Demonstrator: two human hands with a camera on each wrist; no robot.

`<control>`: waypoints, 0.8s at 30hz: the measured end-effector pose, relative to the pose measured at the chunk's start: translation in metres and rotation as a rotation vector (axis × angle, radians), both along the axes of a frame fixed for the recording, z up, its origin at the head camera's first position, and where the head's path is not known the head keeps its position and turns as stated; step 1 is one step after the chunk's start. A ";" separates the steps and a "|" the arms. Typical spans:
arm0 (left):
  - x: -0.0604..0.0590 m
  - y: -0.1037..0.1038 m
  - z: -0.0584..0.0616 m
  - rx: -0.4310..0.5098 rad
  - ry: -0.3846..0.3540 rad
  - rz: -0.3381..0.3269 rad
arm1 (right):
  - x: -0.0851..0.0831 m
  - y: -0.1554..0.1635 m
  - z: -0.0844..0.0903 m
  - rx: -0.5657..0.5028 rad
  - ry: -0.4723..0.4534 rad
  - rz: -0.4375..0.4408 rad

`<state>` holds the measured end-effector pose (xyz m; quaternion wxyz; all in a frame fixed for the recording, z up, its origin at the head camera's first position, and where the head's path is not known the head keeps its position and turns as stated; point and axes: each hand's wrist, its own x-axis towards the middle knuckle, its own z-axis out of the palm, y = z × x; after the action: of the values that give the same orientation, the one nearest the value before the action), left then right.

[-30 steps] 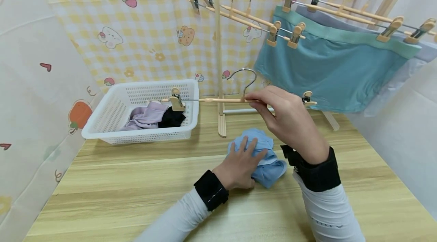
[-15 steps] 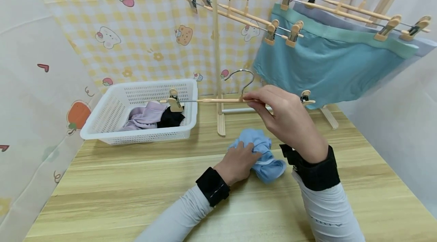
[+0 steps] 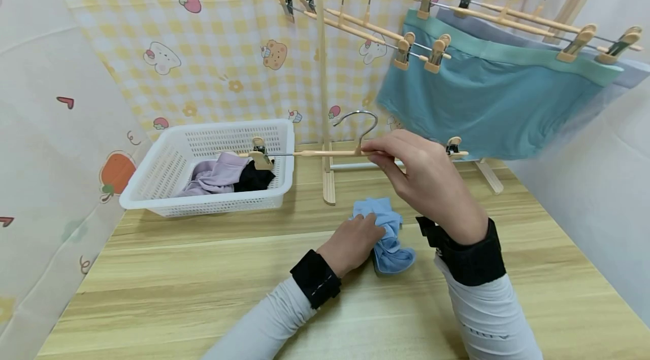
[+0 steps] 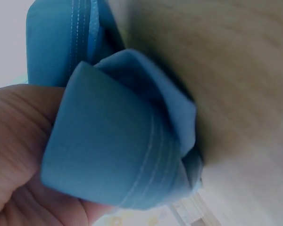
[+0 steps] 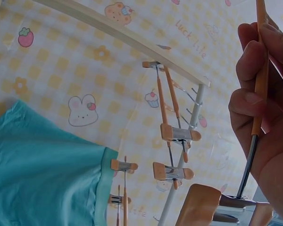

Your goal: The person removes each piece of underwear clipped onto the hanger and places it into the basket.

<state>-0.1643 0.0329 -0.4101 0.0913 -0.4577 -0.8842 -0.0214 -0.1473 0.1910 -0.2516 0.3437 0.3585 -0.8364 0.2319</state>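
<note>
My left hand (image 3: pixel 351 242) grips a crumpled light blue garment (image 3: pixel 387 233) on the wooden table (image 3: pixel 203 286); in the left wrist view the blue garment (image 4: pixel 118 150) is bunched in my left hand (image 4: pixel 19 160). My right hand (image 3: pixel 426 179) holds a wooden clip hanger (image 3: pixel 315 152) level above the table, pinching its bar near the metal hook (image 3: pixel 358 123). One clip (image 3: pixel 260 152) hangs over the basket, the other clip (image 3: pixel 453 147) shows past my knuckles. The right wrist view shows my fingers (image 5: pixel 254 89) curled round the hanger's bar (image 5: pixel 261 70).
A white plastic basket (image 3: pixel 167 179) at the left holds lilac and black clothes. A wooden drying rack (image 3: pixel 323 83) stands behind, carrying empty clip hangers (image 3: pixel 355 21) and a teal garment (image 3: pixel 482 100) clipped up at the right. White walls close in on both sides.
My left hand went from lying flat on the blue garment to gripping it and bunching it up. The right hand and hanger have barely moved.
</note>
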 end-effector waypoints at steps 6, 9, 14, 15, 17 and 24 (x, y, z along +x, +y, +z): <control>-0.005 -0.006 0.014 0.045 -0.058 -0.019 | 0.000 0.001 -0.001 0.003 0.017 0.000; -0.009 -0.011 0.025 0.084 -0.076 -0.013 | -0.001 0.002 -0.001 0.004 0.012 -0.002; -0.014 -0.023 0.042 0.233 -0.124 0.018 | 0.000 0.002 0.000 0.001 0.005 -0.009; -0.015 -0.026 0.045 0.264 -0.123 0.024 | 0.000 0.002 0.000 0.001 0.007 -0.011; -0.018 -0.031 0.051 0.329 -0.127 0.033 | 0.000 0.002 0.000 -0.001 0.012 -0.018; -0.030 -0.055 0.073 0.504 -0.112 0.130 | 0.000 0.003 0.001 -0.002 0.016 -0.031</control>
<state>-0.1938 -0.0217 -0.3372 0.1545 -0.3608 -0.8822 -0.2603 -0.1469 0.1939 -0.2510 0.3542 0.3471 -0.8389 0.2245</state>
